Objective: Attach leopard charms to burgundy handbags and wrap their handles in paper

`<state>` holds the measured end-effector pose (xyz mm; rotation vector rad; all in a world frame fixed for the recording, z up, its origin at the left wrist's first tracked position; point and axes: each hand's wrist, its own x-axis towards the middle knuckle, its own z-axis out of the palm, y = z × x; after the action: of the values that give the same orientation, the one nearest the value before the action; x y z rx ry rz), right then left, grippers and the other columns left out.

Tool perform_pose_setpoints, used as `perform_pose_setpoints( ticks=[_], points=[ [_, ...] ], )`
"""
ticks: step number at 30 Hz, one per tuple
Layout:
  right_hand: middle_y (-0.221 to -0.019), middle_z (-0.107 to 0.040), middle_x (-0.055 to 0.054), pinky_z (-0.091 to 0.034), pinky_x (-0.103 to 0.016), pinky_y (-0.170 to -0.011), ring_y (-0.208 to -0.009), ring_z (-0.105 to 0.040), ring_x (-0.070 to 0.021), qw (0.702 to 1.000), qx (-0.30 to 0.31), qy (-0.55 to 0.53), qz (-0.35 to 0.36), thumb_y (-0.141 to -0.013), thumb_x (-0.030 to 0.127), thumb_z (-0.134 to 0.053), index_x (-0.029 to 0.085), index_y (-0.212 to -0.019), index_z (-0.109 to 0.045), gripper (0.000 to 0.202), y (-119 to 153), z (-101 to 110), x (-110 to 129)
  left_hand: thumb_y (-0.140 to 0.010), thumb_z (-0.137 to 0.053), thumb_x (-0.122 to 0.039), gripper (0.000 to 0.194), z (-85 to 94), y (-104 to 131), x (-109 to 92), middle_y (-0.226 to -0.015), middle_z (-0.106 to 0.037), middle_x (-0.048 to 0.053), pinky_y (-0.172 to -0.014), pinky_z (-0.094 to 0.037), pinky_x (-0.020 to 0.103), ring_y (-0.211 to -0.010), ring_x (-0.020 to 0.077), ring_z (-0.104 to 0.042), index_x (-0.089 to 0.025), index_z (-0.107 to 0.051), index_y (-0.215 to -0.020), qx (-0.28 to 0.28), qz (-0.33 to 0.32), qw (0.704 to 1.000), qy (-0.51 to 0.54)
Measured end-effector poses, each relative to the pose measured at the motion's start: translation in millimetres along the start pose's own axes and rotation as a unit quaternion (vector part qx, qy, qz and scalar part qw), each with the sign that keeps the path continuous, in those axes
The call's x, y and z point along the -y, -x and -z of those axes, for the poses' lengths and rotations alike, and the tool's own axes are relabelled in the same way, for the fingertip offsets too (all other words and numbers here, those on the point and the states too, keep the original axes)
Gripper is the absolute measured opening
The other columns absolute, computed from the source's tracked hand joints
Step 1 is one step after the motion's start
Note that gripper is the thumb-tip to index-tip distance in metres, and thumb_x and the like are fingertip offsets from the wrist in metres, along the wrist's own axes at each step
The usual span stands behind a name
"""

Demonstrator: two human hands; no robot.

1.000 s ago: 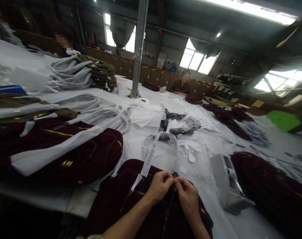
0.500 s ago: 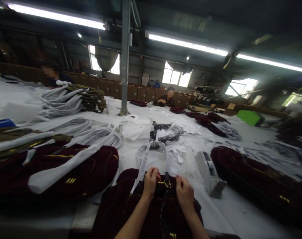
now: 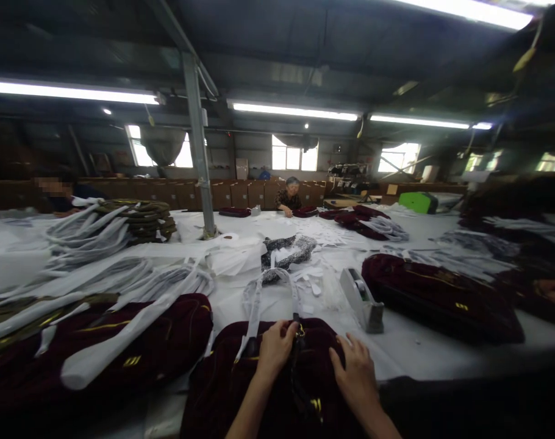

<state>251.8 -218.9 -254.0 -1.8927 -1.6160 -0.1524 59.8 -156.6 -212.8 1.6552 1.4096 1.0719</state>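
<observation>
A dark maroon handbag (image 3: pixel 321 366) lies in front of me. Its handles (image 3: pixel 255 305), wrapped in white paper or film, stand up at the far side. My left hand (image 3: pixel 276 349) is closed at the bag's top edge, fingertips pinching by a gold clasp (image 3: pixel 300 330) below the handle's base. A dark strap hangs down from there across the bag's front, near a yellow logo (image 3: pixel 316 403). My right hand (image 3: pixel 356 373) rests against the bag's right side with its fingers apart, gripping nothing.
A grey tape dispenser (image 3: pixel 363 300) stands right of the bag. More maroon bags lie left (image 3: pixel 168 335) and right (image 3: pixel 424 296). Olive bags (image 3: pixel 152 221) are stacked at the back left. Paper scraps and a patterned cloth (image 3: pixel 289 251) lie ahead. A person (image 3: pixel 289 196) works across the table.
My right hand has moved from the bag's top edge to its right side, and its fingers have spread. My left hand has shifted to the gold clasp. The view has turned right and levelled.
</observation>
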Motion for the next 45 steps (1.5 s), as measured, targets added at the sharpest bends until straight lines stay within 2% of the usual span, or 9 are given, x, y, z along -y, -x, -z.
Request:
perform_pose_setpoints(
  ticks=[4,12,17,21,27,33,38,41,45],
  points=[
    [-0.103,-0.061,-0.013,-0.043,-0.034,-0.082,-0.094,-0.057,-0.0255,0.998,0.043,-0.020,-0.044,-0.083,0.035,-0.043,0.014,-0.116,-0.055,0.041,9,-3,-17,-0.070,-0.063,-0.035,0.040,-14.2,12,-15,-0.090,-0.064,0.013,-0.077,-0.037,0.033,-0.092,0.0300,-0.057,-0.014,-0.057,-0.104,0.046,-0.017,0.983,-0.174],
    [-0.101,-0.060,-0.011,-0.042,-0.032,-0.082,-0.094,-0.057,-0.0241,0.997,0.003,-0.054,-0.052,-0.083,0.030,-0.044,0.016,-0.115,-0.055,0.037,17,-4,-10,-0.066,-0.061,-0.019,0.017,-6.9,5,-21,-0.084,-0.067,0.006,-0.072,-0.038,0.028,-0.084,0.0243,-0.060,-0.020,-0.062,-0.083,0.095,-0.023,0.975,-0.200],
    [-0.101,-0.060,-0.011,-0.042,-0.033,-0.082,-0.093,-0.057,-0.0235,0.996,-0.015,-0.069,-0.047,-0.085,0.031,-0.042,0.015,-0.115,-0.055,0.036,19,-6,-13,-0.069,-0.059,-0.025,0.014,7.1,-5,-45,-0.068,-0.064,0.003,-0.065,-0.038,0.027,-0.071,0.0211,-0.060,-0.018,-0.062,-0.080,0.060,-0.001,0.993,-0.100],
    [-0.101,-0.061,-0.011,-0.042,-0.033,-0.081,-0.093,-0.057,-0.0233,0.996,-0.019,-0.071,-0.051,-0.085,0.031,-0.042,0.015,-0.116,-0.054,0.037,20,-5,-13,-0.067,-0.063,-0.024,0.017,-4.8,2,-48,-0.057,-0.060,0.001,-0.058,-0.042,0.026,-0.058,0.0174,-0.059,-0.014,-0.062,-0.081,0.065,0.068,0.995,0.036],
    [-0.101,-0.060,-0.011,-0.042,-0.033,-0.083,-0.094,-0.056,-0.0231,0.996,-0.025,-0.073,-0.045,-0.086,0.031,-0.042,0.016,-0.115,-0.054,0.036,21,-3,-13,-0.070,-0.064,-0.018,0.041,-34.9,51,-8,-0.077,-0.065,0.005,-0.062,-0.050,0.028,-0.063,0.0150,-0.063,-0.015,-0.048,-0.107,0.017,0.186,0.953,0.239],
    [-0.102,-0.060,-0.010,-0.044,-0.034,-0.083,-0.093,-0.057,-0.0232,0.996,-0.027,-0.080,-0.039,-0.085,0.032,-0.042,0.017,-0.114,-0.054,0.035,22,-15,-18,-0.057,-0.078,-0.034,0.039,-38.7,58,5,-0.069,-0.064,0.002,-0.054,-0.047,0.022,-0.059,0.0128,-0.060,-0.013,-0.061,-0.086,0.054,0.180,0.916,0.353],
    [-0.117,-0.054,-0.015,-0.040,-0.045,-0.091,-0.109,-0.049,-0.0306,0.992,-0.082,-0.092,-0.037,-0.080,0.042,-0.048,0.017,-0.108,-0.059,0.039,18,-1,-12,-0.066,-0.070,-0.045,0.035,-33.2,55,0,-0.064,-0.060,0.001,-0.045,-0.044,0.019,-0.055,0.0115,-0.059,-0.013,-0.061,-0.078,0.036,0.229,0.875,0.426],
    [-0.119,-0.055,-0.015,-0.040,-0.046,-0.093,-0.109,-0.050,-0.0308,0.969,-0.079,-0.226,-0.061,-0.077,0.048,-0.052,0.017,-0.106,-0.061,0.043,9,16,6,-0.067,-0.070,-0.041,0.031,-28.1,58,-4,-0.063,-0.060,0.000,-0.045,-0.046,0.020,-0.049,0.0104,-0.057,-0.014,-0.058,-0.077,0.006,0.278,0.831,0.482],
    [-0.075,-0.068,-0.011,-0.053,-0.035,-0.061,-0.068,-0.066,-0.0241,0.831,0.170,-0.476,-0.231,-0.074,0.054,-0.055,0.013,-0.090,-0.066,0.045,-7,19,35,-0.066,-0.071,-0.043,0.033,-27.0,61,-6,-0.057,-0.058,0.000,-0.042,-0.043,0.019,-0.044,0.0097,-0.055,-0.015,-0.055,-0.076,0.022,0.315,0.796,0.516]
  ],
)
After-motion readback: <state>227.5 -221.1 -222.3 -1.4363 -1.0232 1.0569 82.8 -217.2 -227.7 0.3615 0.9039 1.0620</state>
